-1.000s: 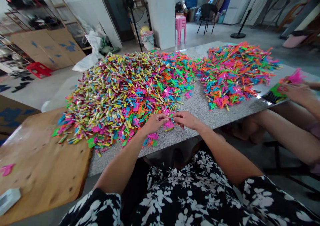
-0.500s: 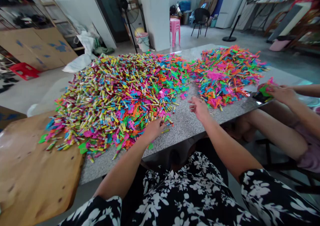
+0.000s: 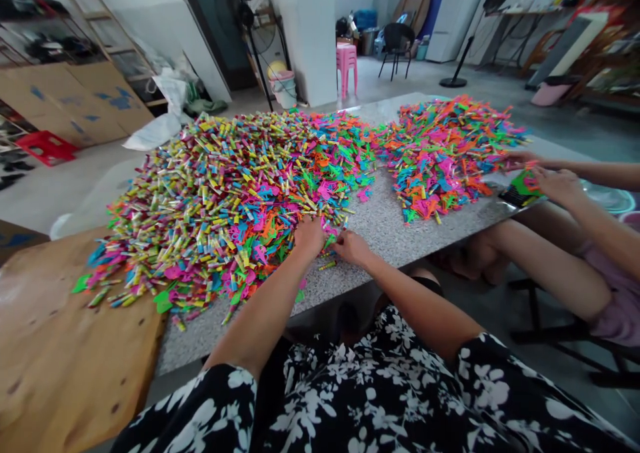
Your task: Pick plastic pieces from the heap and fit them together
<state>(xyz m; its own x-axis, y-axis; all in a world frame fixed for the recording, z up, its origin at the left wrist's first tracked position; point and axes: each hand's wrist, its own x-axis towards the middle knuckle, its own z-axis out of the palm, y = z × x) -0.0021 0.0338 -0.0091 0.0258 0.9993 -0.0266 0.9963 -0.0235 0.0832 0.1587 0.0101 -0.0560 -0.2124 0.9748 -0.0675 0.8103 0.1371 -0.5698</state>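
Observation:
My left hand (image 3: pixel 309 236) is at the front right edge of a big heap of small printed tubes (image 3: pixel 215 179), its fingers curled down among the pieces. What those fingers grip is hidden behind the hand. Just to the right, my right hand (image 3: pixel 351 247) is closed in a pinch. A green plastic piece (image 3: pixel 331 241) shows at its fingertips, between the two hands; whether it is held is too small to tell. Pink, orange, blue and green plastic shapes are mixed into the heap here. A yellow-green tube (image 3: pixel 328 265) lies on the stone tabletop (image 3: pixel 370 259) below my hands.
Another heap of bright plastic pieces (image 3: pixel 440 159) covers the table's right part. A co-worker's hands (image 3: pixel 557 179) hold a dark and green packet (image 3: pixel 523 189) there. On the left a wooden board (image 3: pixel 75 359) adjoins the table. A standing fan (image 3: pixel 253 19) is behind.
My right hand has come left and down from the bare tabletop to beside my left hand, and has closed. My left hand has moved slightly up into the heap's edge. The co-worker's hands have moved apart.

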